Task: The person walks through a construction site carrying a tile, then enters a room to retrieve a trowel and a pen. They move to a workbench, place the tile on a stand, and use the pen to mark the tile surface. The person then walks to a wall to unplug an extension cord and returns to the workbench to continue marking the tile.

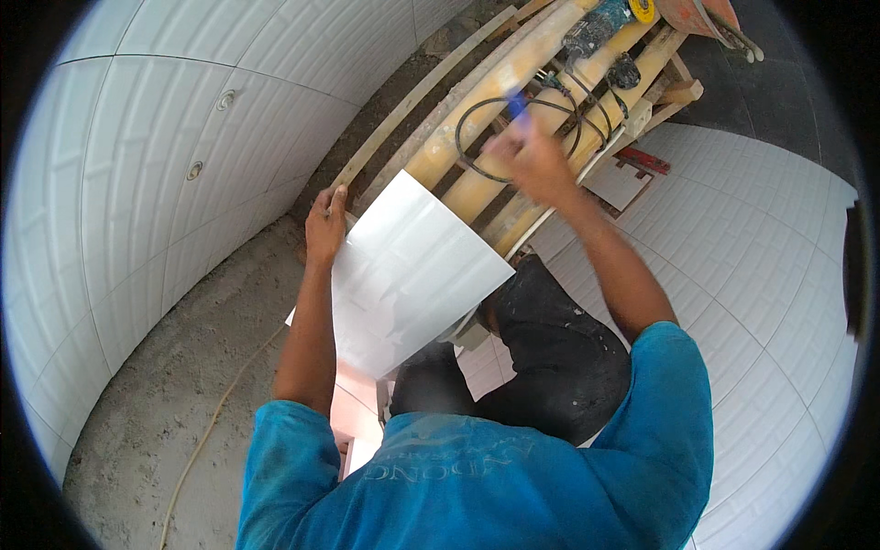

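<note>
A large white glossy tile (417, 266) lies slanted over the near end of a wooden pallet and my lap. At its left edge, my left hand (325, 229) has its fingers curled, near the end of a thin wooden strip (412, 92); the exact grip is partly hidden. My right hand (533, 163), smeared by motion, is raised over the pallet beyond the tile's far edge. Its fingers are closed around a small blue object (517, 104), too blurred to name. A black cable (461, 128) loops beside that hand.
The pallet (550, 119) has yellowish slats and carries a blue-green power tool (596, 27) with a yellow disc part. An orange bucket (697, 16) stands at the far right. White tiled wall (165, 165) rises at left above rough grey floor (183, 367); a red tool (644, 162) lies on white tiles.
</note>
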Demonstrator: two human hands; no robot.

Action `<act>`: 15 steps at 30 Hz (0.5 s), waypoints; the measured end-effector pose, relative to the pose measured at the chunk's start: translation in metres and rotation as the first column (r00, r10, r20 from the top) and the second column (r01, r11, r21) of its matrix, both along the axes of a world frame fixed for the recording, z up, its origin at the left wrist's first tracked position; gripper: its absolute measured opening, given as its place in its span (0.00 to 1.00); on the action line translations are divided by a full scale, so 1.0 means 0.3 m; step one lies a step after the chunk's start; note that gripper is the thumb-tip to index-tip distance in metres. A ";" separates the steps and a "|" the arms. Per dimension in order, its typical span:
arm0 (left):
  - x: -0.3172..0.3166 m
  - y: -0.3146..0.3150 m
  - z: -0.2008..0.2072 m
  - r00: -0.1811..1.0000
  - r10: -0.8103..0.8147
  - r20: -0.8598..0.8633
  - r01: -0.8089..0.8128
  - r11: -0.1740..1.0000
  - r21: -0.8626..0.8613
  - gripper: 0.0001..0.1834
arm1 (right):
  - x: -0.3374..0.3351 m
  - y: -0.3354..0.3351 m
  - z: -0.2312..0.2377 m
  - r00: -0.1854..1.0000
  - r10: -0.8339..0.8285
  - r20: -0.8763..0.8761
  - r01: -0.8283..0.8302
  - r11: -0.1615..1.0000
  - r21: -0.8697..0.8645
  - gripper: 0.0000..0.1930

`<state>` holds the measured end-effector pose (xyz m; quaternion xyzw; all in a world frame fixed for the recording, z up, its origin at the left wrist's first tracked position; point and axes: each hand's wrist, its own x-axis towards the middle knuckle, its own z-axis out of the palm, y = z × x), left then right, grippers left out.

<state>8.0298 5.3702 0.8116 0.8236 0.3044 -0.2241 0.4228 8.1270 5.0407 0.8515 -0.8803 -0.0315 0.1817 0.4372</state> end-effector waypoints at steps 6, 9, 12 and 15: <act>-0.285 0.068 0.106 0.987 0.134 0.090 -0.157 0.923 0.351 0.40 | -0.283 0.104 -0.171 0.823 0.157 -0.546 -0.154 0.987 0.050 0.32; -0.541 0.144 0.090 0.886 0.459 -0.072 -0.352 0.765 0.540 0.49 | -0.352 0.113 -0.197 0.872 0.190 -0.450 -0.144 0.980 0.136 0.28; -0.760 0.255 -0.037 0.699 0.644 -0.310 -0.692 0.719 -0.067 0.50 | -0.347 0.110 -0.171 0.886 0.131 -0.444 -0.043 0.978 0.203 0.26; -0.754 0.172 0.002 0.555 0.747 -0.366 -0.818 0.570 -0.076 0.48 | -0.343 0.114 -0.125 0.896 0.084 -0.435 0.018 0.974 0.224 0.24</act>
